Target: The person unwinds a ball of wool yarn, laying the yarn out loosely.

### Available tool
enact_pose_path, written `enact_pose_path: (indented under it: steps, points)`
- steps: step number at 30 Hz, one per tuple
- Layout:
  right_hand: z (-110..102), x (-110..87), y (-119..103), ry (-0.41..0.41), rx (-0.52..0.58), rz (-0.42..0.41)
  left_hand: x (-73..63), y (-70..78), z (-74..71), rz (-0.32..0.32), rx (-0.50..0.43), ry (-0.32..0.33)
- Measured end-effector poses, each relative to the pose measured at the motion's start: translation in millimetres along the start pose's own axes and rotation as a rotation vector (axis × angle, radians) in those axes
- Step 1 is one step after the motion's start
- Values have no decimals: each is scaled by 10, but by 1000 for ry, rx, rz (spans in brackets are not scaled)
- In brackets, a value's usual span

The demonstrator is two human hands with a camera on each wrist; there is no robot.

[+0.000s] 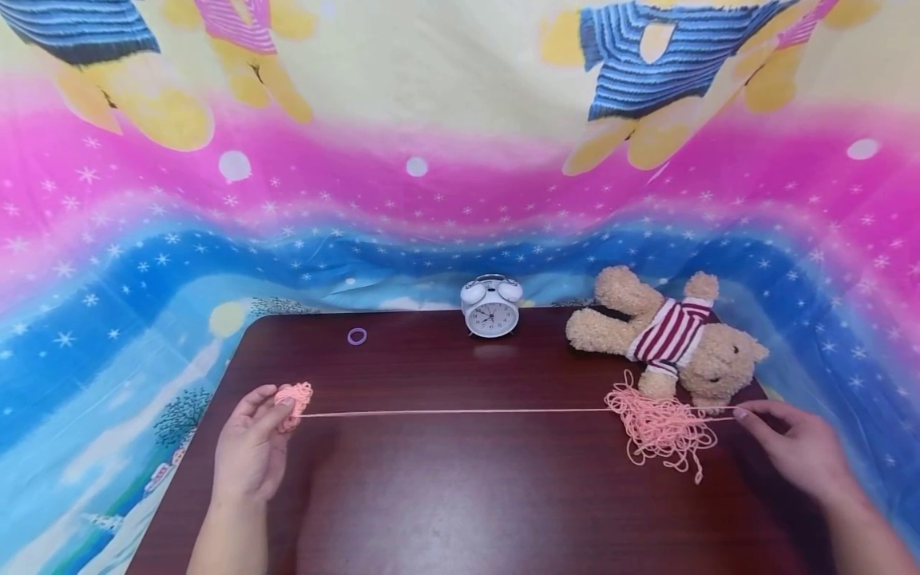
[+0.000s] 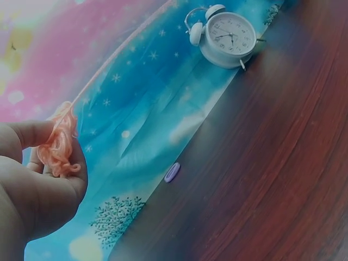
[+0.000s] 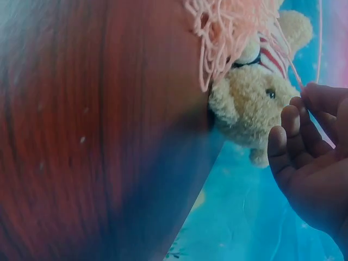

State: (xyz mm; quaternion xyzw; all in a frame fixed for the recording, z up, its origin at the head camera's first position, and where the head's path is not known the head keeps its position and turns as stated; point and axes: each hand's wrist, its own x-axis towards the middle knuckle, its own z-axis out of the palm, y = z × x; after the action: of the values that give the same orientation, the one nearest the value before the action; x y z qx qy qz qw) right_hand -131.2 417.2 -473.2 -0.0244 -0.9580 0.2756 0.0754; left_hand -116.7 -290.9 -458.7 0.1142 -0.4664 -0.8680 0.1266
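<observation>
Across the table, the left hand at nine o'clock and right hand at three pinch yarn, probably light, soft, snag-prone, best held by its taut strand.

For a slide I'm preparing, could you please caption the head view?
Two hands hold pink yarn taut over a table bearing a purple ring, a clock and a teddy bear.

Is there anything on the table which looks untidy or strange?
Yes: the pink yarn near the teddy bear lies in a loose, messy heap of loops, not wound neatly. The bear lies down rather than sitting upright.
</observation>
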Motion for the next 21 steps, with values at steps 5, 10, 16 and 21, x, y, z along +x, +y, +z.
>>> enact_pose_path:
  steps: [5,10,16,21]
  points:
    - [-34,-3,68,23,-16,-3,7,60,-73,17,-40,21]
    - [-44,-10,105,6,-31,7,10,116,-142,21,-85,46]
    - [-41,-16,158,6,-44,31,12,151,-195,26,-102,81]
    - [-50,-16,184,8,-61,52,11,162,-236,29,-154,75]
